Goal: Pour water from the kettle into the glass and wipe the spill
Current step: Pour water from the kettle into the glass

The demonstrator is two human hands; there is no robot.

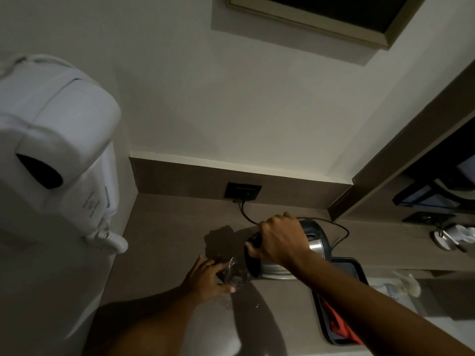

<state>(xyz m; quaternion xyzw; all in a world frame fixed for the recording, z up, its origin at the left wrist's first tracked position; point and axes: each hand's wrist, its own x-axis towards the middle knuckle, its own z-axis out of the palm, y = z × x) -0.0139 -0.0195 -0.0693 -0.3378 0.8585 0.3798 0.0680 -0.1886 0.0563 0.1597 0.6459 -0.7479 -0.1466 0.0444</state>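
A steel and black kettle is tipped over to the left, its mouth right against a clear glass on the grey-brown counter. My right hand grips the kettle's black handle from above. My left hand wraps around the glass and holds it on the counter. A few wet glints show on the counter just in front of the glass. The glass is dim and I cannot tell its water level.
A black tray with a red cloth lies to the right, under my right forearm. A black cord runs from the wall socket behind the kettle. A white wall hair dryer hangs at the left.
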